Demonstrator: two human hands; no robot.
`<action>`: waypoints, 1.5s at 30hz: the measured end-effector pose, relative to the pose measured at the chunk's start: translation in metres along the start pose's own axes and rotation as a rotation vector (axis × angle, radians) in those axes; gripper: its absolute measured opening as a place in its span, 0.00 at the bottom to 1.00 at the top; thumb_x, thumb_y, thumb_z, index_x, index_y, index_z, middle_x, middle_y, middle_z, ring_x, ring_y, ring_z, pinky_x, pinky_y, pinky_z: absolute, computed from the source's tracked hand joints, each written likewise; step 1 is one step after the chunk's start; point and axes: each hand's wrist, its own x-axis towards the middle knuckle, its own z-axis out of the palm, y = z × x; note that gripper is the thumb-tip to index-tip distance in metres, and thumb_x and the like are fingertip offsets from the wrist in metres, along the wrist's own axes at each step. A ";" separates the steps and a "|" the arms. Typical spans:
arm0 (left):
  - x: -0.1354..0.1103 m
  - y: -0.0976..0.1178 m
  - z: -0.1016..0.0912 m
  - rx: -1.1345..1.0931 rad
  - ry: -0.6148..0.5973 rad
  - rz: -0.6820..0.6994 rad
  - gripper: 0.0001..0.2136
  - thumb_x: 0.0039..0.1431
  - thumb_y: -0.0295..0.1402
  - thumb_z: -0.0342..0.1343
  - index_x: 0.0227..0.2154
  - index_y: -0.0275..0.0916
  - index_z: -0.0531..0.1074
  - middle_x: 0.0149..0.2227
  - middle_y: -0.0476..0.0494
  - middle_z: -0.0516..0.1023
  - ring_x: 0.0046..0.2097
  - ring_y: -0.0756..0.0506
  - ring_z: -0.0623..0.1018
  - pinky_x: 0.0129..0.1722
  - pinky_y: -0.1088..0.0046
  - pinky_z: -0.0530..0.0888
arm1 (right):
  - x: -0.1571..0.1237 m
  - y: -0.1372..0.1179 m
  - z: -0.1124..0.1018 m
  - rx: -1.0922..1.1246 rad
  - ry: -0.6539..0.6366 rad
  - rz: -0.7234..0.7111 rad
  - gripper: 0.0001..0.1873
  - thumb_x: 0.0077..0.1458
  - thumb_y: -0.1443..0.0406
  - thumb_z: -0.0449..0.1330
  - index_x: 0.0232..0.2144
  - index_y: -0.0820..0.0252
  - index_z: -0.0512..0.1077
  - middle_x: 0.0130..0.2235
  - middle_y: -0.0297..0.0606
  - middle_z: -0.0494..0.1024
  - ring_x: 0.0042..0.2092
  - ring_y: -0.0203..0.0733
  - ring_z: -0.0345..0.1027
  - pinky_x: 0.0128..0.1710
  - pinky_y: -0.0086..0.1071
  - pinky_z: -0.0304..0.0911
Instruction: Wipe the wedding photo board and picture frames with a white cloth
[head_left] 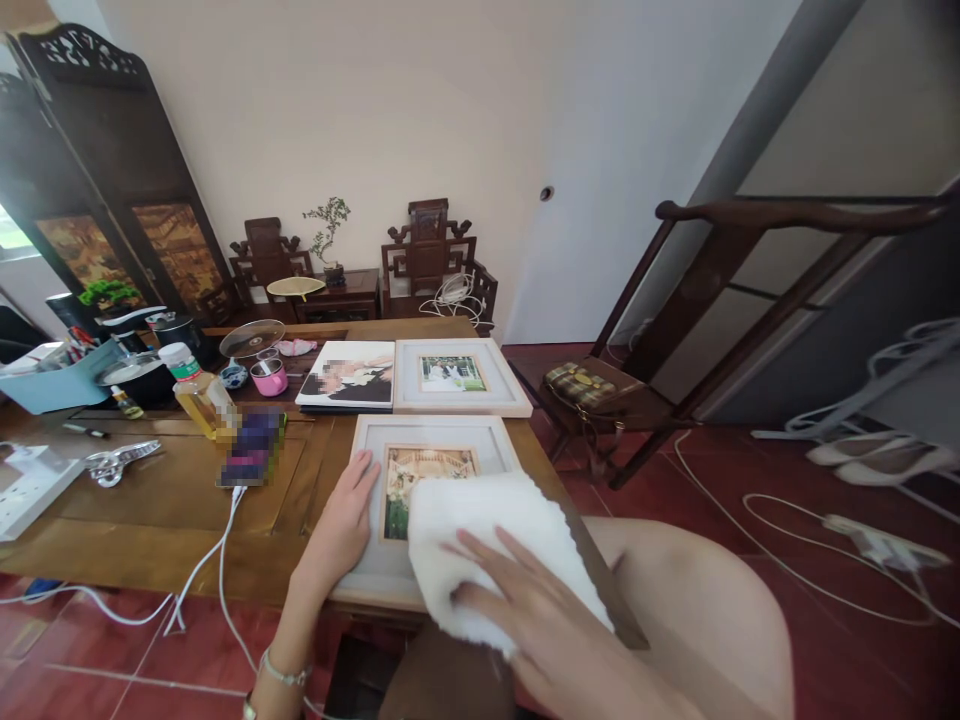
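Note:
A light wood picture frame (491,440) with a photo inside lies on the near edge of the table. My left hand (346,520) grips its left side, with the fingers over the rim. Over the frame's lower right part, my right hand (517,590) holds a white cloth (487,505), fingers pressed on top of it. The cloth covers part of the photo and hangs past the frame's right edge. Just behind lies a second framed photo (517,390), touching or nearly touching a photo album or print (349,372) on its left.
On the wooden table (180,530) stand a bottle (196,385), a pink cup (268,377) and a blue bin (67,385). A phone (253,450) trails white cables. A power strip (34,490) lies at left. To the right are a wooden chair (652,390) with a bag (581,385) and a pale seat (712,600).

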 end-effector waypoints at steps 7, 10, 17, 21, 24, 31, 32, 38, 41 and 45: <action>-0.002 -0.004 0.000 -0.012 -0.015 0.051 0.23 0.60 0.20 0.40 0.58 0.37 0.61 0.63 0.35 0.59 0.66 0.42 0.53 0.63 0.54 0.57 | 0.073 0.093 0.008 -0.246 0.233 0.162 0.36 0.38 0.83 0.49 0.53 0.63 0.65 0.63 0.50 0.58 0.65 0.54 0.43 0.62 0.57 0.40; -0.002 -0.004 0.001 -0.023 -0.012 0.035 0.23 0.60 0.20 0.39 0.58 0.37 0.61 0.63 0.34 0.59 0.66 0.43 0.54 0.64 0.53 0.57 | 0.091 0.111 0.002 -0.279 0.212 0.173 0.36 0.40 0.83 0.49 0.52 0.61 0.66 0.63 0.48 0.59 0.65 0.58 0.41 0.60 0.62 0.40; -0.001 -0.003 0.003 -0.069 0.033 -0.004 0.25 0.59 0.19 0.40 0.59 0.38 0.61 0.63 0.36 0.58 0.66 0.43 0.55 0.64 0.53 0.56 | 0.044 0.048 0.004 -0.145 -0.046 0.059 0.38 0.39 0.83 0.48 0.52 0.56 0.68 0.63 0.43 0.60 0.65 0.56 0.41 0.60 0.61 0.40; 0.000 -0.005 0.006 -0.075 0.060 0.007 0.26 0.58 0.19 0.41 0.58 0.39 0.61 0.63 0.37 0.60 0.65 0.43 0.56 0.64 0.54 0.56 | -0.005 -0.004 -0.011 0.046 -0.154 0.002 0.36 0.41 0.80 0.49 0.51 0.49 0.68 0.64 0.37 0.58 0.65 0.56 0.44 0.60 0.58 0.45; 0.000 -0.006 0.006 -0.073 0.038 -0.001 0.25 0.58 0.19 0.40 0.58 0.38 0.62 0.62 0.36 0.60 0.66 0.43 0.55 0.64 0.54 0.56 | -0.016 -0.019 -0.020 0.088 -0.116 -0.015 0.36 0.42 0.81 0.48 0.51 0.47 0.68 0.64 0.33 0.56 0.65 0.51 0.43 0.62 0.53 0.45; -0.001 -0.004 0.000 -0.084 -0.017 0.028 0.25 0.59 0.18 0.40 0.58 0.39 0.62 0.63 0.37 0.59 0.66 0.43 0.53 0.64 0.53 0.56 | 0.042 0.056 0.001 -0.101 -0.012 0.125 0.43 0.32 0.84 0.46 0.54 0.59 0.65 0.65 0.47 0.53 0.66 0.50 0.35 0.63 0.54 0.37; -0.001 -0.004 -0.001 -0.085 -0.020 0.038 0.24 0.59 0.18 0.40 0.58 0.39 0.62 0.63 0.37 0.60 0.66 0.43 0.53 0.64 0.53 0.56 | 0.054 0.072 0.002 -0.144 0.051 0.139 0.43 0.33 0.84 0.46 0.54 0.60 0.64 0.65 0.49 0.51 0.66 0.51 0.35 0.62 0.55 0.36; 0.000 -0.003 -0.001 -0.081 0.000 0.023 0.23 0.61 0.20 0.40 0.58 0.39 0.62 0.62 0.37 0.61 0.66 0.43 0.55 0.64 0.52 0.57 | 0.093 0.100 0.002 -0.263 0.120 0.149 0.40 0.37 0.85 0.46 0.53 0.59 0.65 0.64 0.45 0.56 0.66 0.57 0.35 0.59 0.64 0.36; 0.000 -0.002 0.001 -0.077 0.030 -0.001 0.23 0.62 0.22 0.40 0.59 0.39 0.61 0.63 0.36 0.59 0.66 0.43 0.55 0.64 0.53 0.56 | 0.075 0.072 0.005 -0.233 0.026 0.117 0.39 0.38 0.84 0.48 0.54 0.58 0.66 0.64 0.46 0.57 0.66 0.59 0.38 0.59 0.64 0.36; 0.000 -0.001 0.005 -0.073 0.064 -0.001 0.23 0.62 0.22 0.41 0.59 0.40 0.60 0.63 0.38 0.59 0.65 0.43 0.56 0.64 0.53 0.56 | 0.023 0.021 -0.003 -0.053 -0.122 0.084 0.42 0.35 0.82 0.49 0.54 0.52 0.67 0.64 0.41 0.57 0.66 0.57 0.36 0.60 0.63 0.38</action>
